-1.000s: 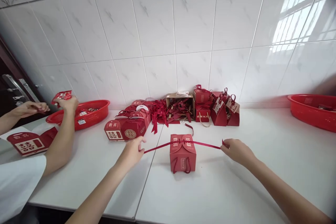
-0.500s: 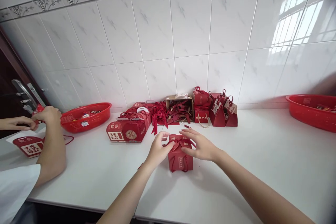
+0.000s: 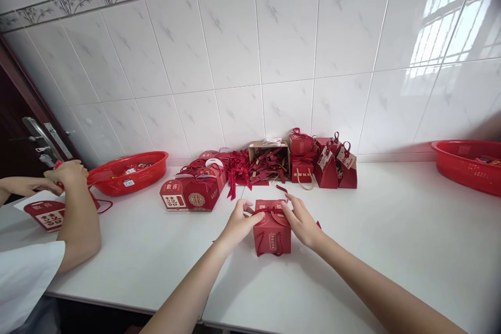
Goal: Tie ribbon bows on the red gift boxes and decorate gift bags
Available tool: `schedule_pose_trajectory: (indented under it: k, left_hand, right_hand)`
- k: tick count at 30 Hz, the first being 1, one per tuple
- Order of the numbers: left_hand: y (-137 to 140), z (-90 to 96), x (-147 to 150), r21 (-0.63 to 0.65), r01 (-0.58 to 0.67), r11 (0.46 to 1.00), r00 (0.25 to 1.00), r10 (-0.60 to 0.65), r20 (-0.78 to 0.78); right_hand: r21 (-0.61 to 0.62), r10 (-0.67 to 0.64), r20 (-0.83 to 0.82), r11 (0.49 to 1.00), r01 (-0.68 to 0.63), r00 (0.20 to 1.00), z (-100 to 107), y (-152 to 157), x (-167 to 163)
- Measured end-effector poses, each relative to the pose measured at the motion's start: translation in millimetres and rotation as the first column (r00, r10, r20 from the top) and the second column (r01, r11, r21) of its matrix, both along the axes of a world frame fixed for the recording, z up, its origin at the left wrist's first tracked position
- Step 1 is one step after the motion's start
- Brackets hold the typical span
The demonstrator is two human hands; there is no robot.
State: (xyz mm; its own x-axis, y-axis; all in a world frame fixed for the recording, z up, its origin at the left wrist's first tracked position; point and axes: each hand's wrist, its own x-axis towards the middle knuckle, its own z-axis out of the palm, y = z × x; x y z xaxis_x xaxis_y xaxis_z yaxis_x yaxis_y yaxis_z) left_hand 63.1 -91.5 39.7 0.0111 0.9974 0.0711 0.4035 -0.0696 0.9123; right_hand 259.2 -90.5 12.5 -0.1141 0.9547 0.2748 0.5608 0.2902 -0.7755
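A small red gift box (image 3: 273,235) with gold print and a cord handle hanging down its front stands upright on the white counter before me. A dark red ribbon (image 3: 270,209) runs across its folded top. My left hand (image 3: 243,222) grips the box from the left, its thumb pressing on the top near the ribbon and its fingers curled at the side. From the right, my right hand (image 3: 303,222) clasps the upper corner, thumb on the top and fingers behind it. Ribbon ends poke out beside both wrists.
Behind stand finished-looking red boxes (image 3: 191,193), loose red ribbons (image 3: 238,169), an open carton (image 3: 270,162) of ribbon pieces and triangular boxes (image 3: 327,169). Red baskets (image 3: 146,180) flank both sides. At left, a co-worker's arm (image 3: 80,219) reaches over another red box (image 3: 46,215).
My right hand has closed in from spread fingers above the box to a hold on its right upper corner. My left hand stays at the left side.
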Motion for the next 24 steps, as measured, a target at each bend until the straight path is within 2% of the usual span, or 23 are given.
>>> schedule_pose_trajectory:
  k: [2,5,9,12,15,18,19,21,24]
  left_hand:
    - [0.1,0.9,-1.1,-0.019,0.022,1.0,1.0,-0.023,-0.019]
    - [1.3,5.6,-4.2,-0.035,0.071,0.997,0.996,-0.072,-0.05]
    - [6.1,12.9,-18.5,-0.041,0.073,0.997,0.992,-0.076,-0.1]
    - [8.8,18.2,-35.0,-0.127,0.092,0.988,0.985,-0.108,-0.132]
    - [6.5,27.4,-46.2,-0.308,0.211,0.928,0.957,-0.261,-0.13]
    - [-0.9,39.5,-43.7,-0.401,0.367,0.84,0.907,-0.419,-0.047]
    - [-4.3,43.0,-39.6,-0.387,0.402,0.83,0.897,-0.441,-0.016]
    - [-12.0,47.6,-27.4,-0.309,0.421,0.853,0.901,-0.433,0.032]
    - [-25.7,47.0,-4.1,-0.137,0.341,0.93,0.94,-0.336,0.059]
  right_hand:
    - [-0.049,-0.039,0.005,0.998,0.04,0.999,-2.5,1.5,4.4]
    - [-0.074,-0.021,0.041,0.997,0.024,0.999,2.4,4.3,14.8]
    - [-0.003,0.033,0.049,0.999,-0.033,0.998,17.6,2.2,34.5]
    - [0.048,0.129,0.046,0.99,-0.132,0.991,26.7,-4.4,49.7]
    - [0.091,0.166,0.071,0.981,-0.172,0.984,28.9,-10.3,55.8]
    - [0.17,0.052,0.039,0.984,-0.058,0.998,28.1,-12.4,48.3]
    - [0.198,0.007,0.009,0.98,-0.009,1.0,28.6,-12.6,43.8]
    - [0.228,-0.024,-0.058,0.973,0.036,0.998,32.2,-13.3,33.8]
    - [0.186,0.073,-0.139,0.981,-0.046,0.988,42.2,-16.4,20.4]
